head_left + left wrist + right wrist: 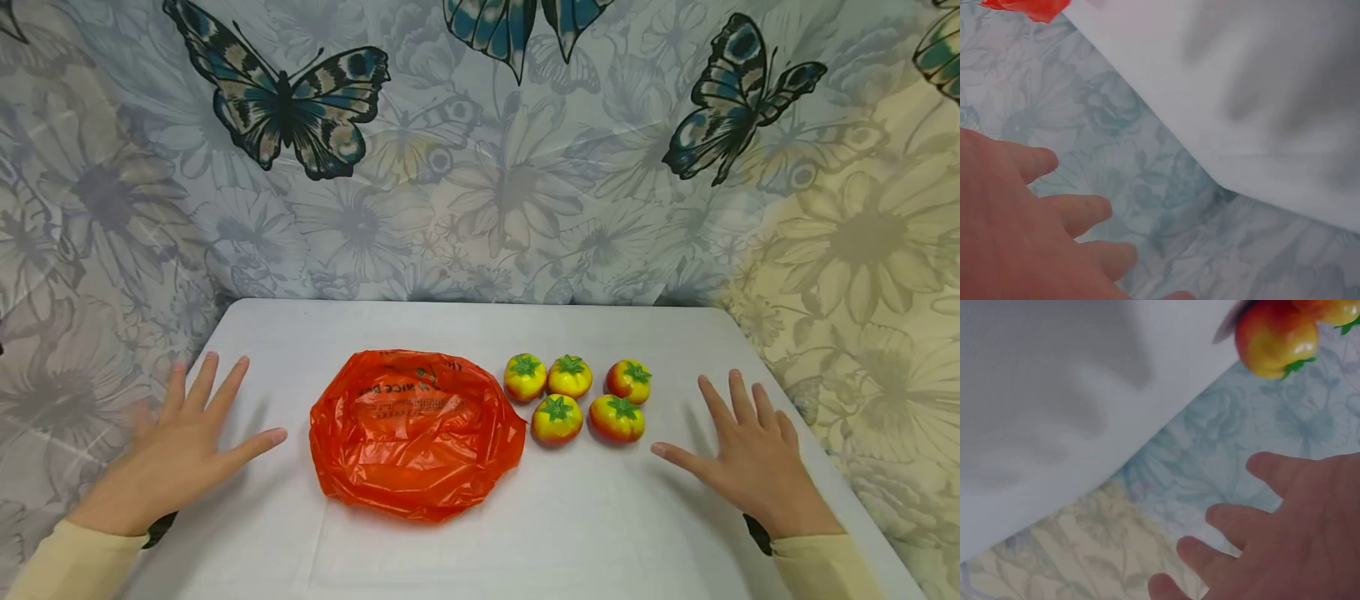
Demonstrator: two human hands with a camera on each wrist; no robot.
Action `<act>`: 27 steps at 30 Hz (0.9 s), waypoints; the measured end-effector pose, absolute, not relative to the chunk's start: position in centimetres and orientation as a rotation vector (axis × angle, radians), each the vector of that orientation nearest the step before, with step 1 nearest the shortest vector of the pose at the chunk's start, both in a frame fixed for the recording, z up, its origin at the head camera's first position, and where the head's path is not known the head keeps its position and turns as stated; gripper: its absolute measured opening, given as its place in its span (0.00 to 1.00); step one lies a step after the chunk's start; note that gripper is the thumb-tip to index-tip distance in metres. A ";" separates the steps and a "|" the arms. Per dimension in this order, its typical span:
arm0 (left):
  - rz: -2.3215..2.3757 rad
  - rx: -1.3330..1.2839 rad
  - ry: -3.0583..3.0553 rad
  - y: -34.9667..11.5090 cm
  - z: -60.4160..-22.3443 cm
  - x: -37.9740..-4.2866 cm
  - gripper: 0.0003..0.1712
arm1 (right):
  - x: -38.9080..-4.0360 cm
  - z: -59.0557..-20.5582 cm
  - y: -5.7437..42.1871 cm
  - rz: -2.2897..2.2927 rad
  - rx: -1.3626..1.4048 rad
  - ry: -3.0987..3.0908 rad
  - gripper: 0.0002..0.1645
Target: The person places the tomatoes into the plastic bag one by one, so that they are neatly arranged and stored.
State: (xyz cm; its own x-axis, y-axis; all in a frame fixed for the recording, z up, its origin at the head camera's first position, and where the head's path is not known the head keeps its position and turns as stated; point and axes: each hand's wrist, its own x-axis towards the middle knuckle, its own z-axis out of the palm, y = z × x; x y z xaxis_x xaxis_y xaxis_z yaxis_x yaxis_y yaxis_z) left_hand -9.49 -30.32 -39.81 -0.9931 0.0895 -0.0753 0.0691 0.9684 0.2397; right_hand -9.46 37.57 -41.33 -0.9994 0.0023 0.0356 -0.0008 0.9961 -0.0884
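Observation:
In the head view, a crumpled red plastic bag (416, 450) with dark printing lies on the white table. Right of it sit several red-and-yellow tomatoes (557, 421) with green leafy tops, grouped close together. My left hand (183, 446) hovers left of the bag, fingers spread, holding nothing. On the other side, my right hand (757, 467) is held over the table right of the tomatoes, its fingers also spread and nothing in them. The left wrist view catches a corner of the bag (1032, 6); the right wrist view shows a tomato (1275, 340) at its top edge.
The white table (600, 533) has angled far corners and side edges running past both hands. Behind and beside it hangs a fabric backdrop (517, 192) with flowers and butterflies. Pale yellow sleeves (86, 562) cover both forearms.

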 end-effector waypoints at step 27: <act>0.694 0.331 2.886 -23.4 -38.8 -12.8 0.66 | -10.2 -41.5 28.8 0.276 0.218 -2.952 0.59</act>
